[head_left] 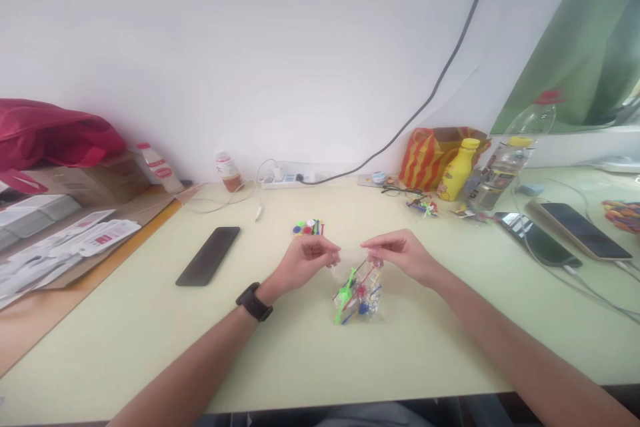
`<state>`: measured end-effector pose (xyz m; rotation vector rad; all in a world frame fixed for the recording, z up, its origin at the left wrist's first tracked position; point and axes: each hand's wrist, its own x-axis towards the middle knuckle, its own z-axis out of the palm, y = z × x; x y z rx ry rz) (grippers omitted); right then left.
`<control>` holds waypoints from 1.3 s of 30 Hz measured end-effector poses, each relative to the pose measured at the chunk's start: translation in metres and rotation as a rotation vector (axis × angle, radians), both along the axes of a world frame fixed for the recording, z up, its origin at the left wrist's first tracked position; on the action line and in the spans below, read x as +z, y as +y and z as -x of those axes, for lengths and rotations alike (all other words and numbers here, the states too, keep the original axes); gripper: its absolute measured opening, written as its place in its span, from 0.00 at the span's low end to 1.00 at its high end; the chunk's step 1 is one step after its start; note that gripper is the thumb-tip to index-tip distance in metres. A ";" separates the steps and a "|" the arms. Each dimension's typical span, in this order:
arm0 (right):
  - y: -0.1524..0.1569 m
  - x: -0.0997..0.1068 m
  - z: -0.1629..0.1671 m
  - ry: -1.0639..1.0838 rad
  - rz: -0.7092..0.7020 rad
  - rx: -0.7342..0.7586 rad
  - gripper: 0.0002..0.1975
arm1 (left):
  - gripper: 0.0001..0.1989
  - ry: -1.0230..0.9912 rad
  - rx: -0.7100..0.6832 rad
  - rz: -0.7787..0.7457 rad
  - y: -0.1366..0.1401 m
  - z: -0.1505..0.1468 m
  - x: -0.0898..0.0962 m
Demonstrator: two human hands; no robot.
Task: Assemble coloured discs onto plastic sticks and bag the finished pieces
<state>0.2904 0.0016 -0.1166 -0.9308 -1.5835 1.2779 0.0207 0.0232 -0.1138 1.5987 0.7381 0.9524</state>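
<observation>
A clear plastic bag (356, 303) hangs between my two hands, just above the table, with small coloured plastic pieces inside. Green, red, blue, yellow and white parts show through it. My left hand (307, 260), with a black watch (255, 301) on its wrist, pinches the bag's upper left corner. At the upper right corner my right hand (400, 255) pinches the same bag. Beyond my left hand lies a small group of coloured plastic pieces (309, 227), round discs and thin sticks, partly hidden by the fingers.
To the left lies a black phone (209, 256). A power strip (287, 179) sits against the wall. At the back right stand a striped bag (423, 159), a yellow bottle (457, 170) and clear bottles. Phones on cables (585, 230) lie at the right; flattened cartons (75, 247) at the left.
</observation>
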 end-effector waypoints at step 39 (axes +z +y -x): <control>0.000 0.004 0.008 -0.185 -0.091 -0.010 0.18 | 0.15 0.130 0.049 -0.027 -0.003 -0.003 0.001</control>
